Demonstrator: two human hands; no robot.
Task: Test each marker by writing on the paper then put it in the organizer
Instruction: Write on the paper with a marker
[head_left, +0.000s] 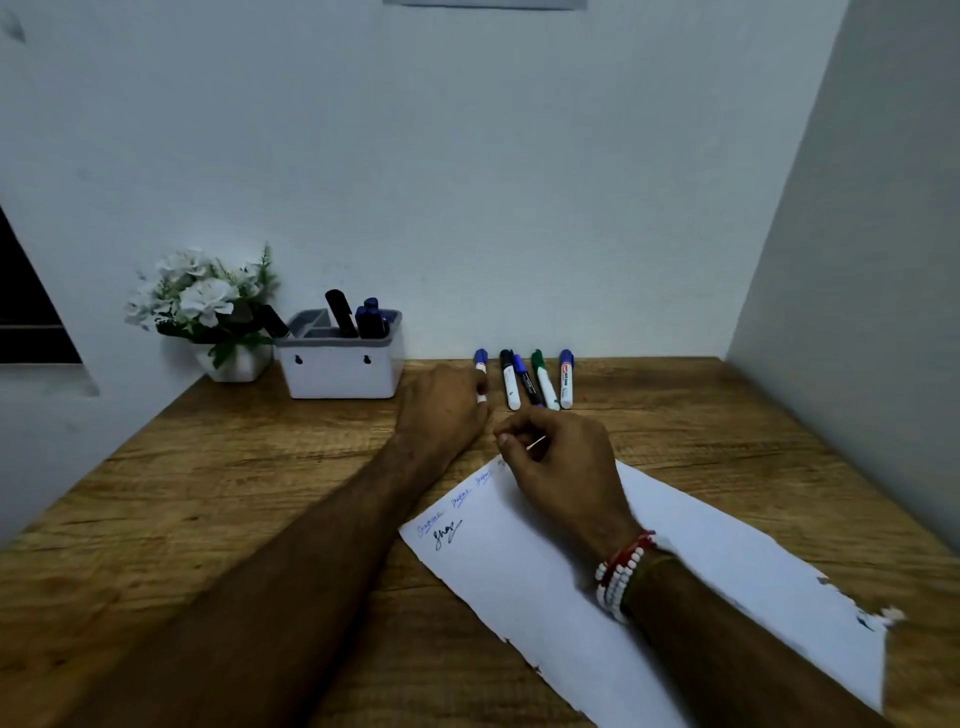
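My left hand (444, 410) reaches over the desk and grips a blue-capped white marker (481, 364) at the left end of a row by the wall. Beside it lie a black-capped marker (509, 384), a thin blue and black pen (527, 382), a green-capped marker (544, 382) and another blue-capped marker (566, 378). My right hand (563, 467) hovers with curled fingers over the top corner of the white paper (727, 561), holding no marker. The paper carries several blue scribbles and one black one (447, 532). The white organizer (340, 364) holds black and blue markers.
A white pot of white flowers (208, 306) stands left of the organizer against the wall. A grey wall closes the desk on the right. Bare wooden desk (234, 493) lies left of my arms. The paper's near edge is torn.
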